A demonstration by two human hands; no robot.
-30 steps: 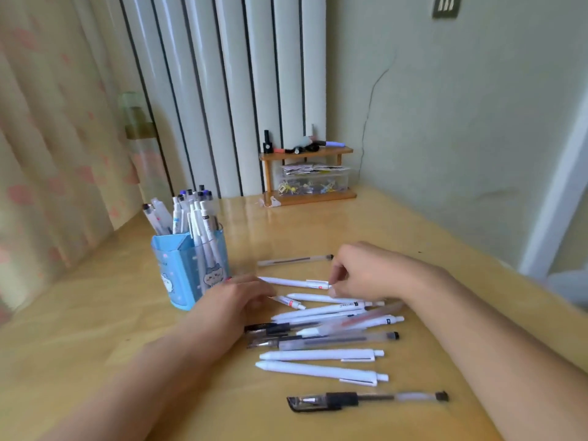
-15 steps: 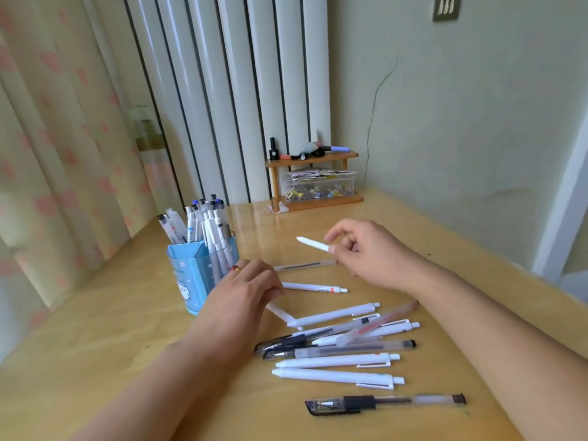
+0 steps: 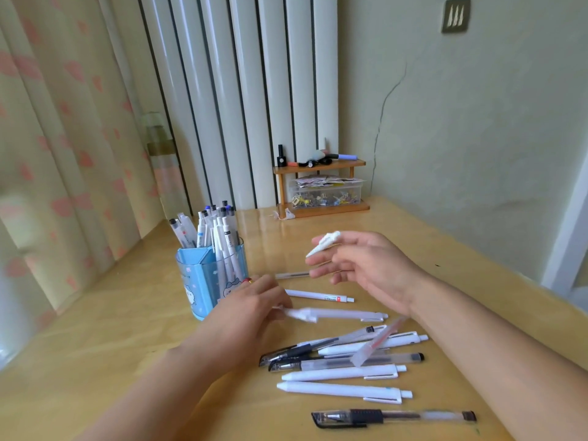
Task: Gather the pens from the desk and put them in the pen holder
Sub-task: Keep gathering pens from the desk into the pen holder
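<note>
Both hands on pens above the table (image 3: 95, 338)

Right hand (image 3: 366, 265) is up off the table, fingers pinching a white pen (image 3: 323, 244) that tilts down toward the left. Left hand (image 3: 251, 310) sits low, fingertips closed on a blurred white pen (image 3: 334, 314). Pen holder (image 3: 206, 281), already full, stands just beyond the left hand. Loose pens (image 3: 343, 374) lie between and below both hands.

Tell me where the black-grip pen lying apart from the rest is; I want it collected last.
In the head view the black-grip pen lies alone on the desk nearest the camera, just beyond the lowest white pen.
</note>
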